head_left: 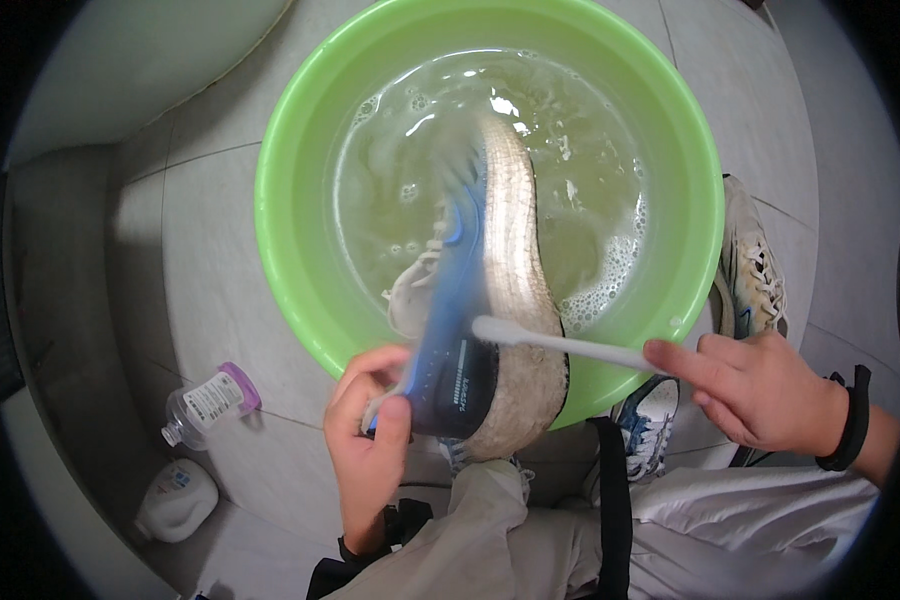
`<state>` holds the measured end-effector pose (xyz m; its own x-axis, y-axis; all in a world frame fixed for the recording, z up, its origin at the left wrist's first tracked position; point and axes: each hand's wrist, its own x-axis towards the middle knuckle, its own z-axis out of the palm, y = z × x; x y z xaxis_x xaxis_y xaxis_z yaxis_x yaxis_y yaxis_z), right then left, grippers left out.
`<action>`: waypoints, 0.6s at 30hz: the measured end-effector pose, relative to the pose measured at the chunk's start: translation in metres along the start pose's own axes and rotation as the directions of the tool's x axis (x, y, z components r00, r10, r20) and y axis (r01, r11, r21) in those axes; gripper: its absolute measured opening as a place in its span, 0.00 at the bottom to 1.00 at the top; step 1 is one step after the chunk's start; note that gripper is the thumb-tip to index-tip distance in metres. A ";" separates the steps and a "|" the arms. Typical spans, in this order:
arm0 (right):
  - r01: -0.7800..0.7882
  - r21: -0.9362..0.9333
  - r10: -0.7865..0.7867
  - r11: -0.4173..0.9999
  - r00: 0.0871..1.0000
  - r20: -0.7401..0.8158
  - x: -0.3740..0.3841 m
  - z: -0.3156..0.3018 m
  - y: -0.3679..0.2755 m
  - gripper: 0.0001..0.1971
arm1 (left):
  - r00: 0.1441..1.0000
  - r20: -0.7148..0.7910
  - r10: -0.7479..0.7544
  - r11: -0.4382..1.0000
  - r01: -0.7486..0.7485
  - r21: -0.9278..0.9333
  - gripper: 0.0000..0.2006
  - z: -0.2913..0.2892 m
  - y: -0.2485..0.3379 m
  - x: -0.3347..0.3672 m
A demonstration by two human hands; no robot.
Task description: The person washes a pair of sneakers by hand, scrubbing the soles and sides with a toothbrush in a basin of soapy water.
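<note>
My left hand (372,440) is closed on the heel end of a blue and black sneaker (515,230). It is held on its side over a green basin (288,260), its dirty white sole facing right. The toe end and white laces hang over the cloudy, sudsy water (590,190); the upper near the toe is smeared by motion. In my right hand (775,395) is a white-handled brush (580,344), index finger stretched along the handle. The brush head lies against the sneaker near the heel; its bristles cannot be made out.
A second sneaker (753,255) stands on the tiles right of the basin. On the floor at left lie a clear bottle with a purple base (213,403) and a white jug (178,498). Below the basin are a worn shoe (650,425) and a black strap (615,510).
</note>
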<state>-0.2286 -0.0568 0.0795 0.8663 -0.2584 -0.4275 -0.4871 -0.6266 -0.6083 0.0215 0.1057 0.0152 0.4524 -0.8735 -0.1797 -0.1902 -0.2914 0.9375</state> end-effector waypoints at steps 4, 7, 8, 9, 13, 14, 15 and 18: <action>-0.113 0.129 0.126 0.985 0.987 -0.102 0.002 0.012 0.001 0.20 | 0.975 0.102 -0.199 0.967 0.212 -0.144 0.16 -0.005 0.003 -0.005; -0.013 0.206 0.036 0.978 0.993 -0.112 0.003 0.010 -0.001 0.15 | 0.979 0.080 -0.187 0.973 0.196 -0.122 0.18 -0.009 -0.002 -0.007; -0.016 0.205 0.028 0.979 0.998 -0.053 0.002 0.006 -0.004 0.14 | 0.978 0.083 -0.189 0.973 0.198 -0.121 0.18 -0.008 0.002 -0.005; -0.020 0.204 0.020 0.979 1.000 0.006 0.003 0.003 -0.007 0.12 | 0.969 0.120 -0.216 0.952 0.237 -0.196 0.22 -0.006 0.010 -0.002; 0.001 0.124 0.000 0.992 1.000 -0.008 0.010 -0.002 -0.015 0.12 | 0.915 0.288 -0.282 0.880 0.366 -0.302 0.31 -0.012 0.009 0.000; -0.036 0.073 0.036 0.997 0.999 -0.001 0.013 -0.005 -0.015 0.11 | 0.913 0.295 -0.282 0.879 0.369 -0.303 0.31 -0.011 0.009 0.000; -0.073 0.020 0.073 0.997 0.997 0.004 0.014 -0.007 -0.015 0.11 | 0.913 0.318 -0.255 0.880 0.355 -0.315 0.31 -0.011 0.008 0.000; -0.102 0.053 0.105 0.993 0.992 -0.074 0.016 -0.003 -0.011 0.10 | 0.919 0.309 -0.246 0.876 0.347 -0.336 0.33 -0.007 0.009 0.000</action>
<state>-0.2087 -0.0561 0.0812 0.8159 -0.3770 -0.4384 -0.5779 -0.5569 -0.5966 0.0261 0.1061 0.0256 0.1932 -0.8515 -0.4875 0.2830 -0.4273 0.8587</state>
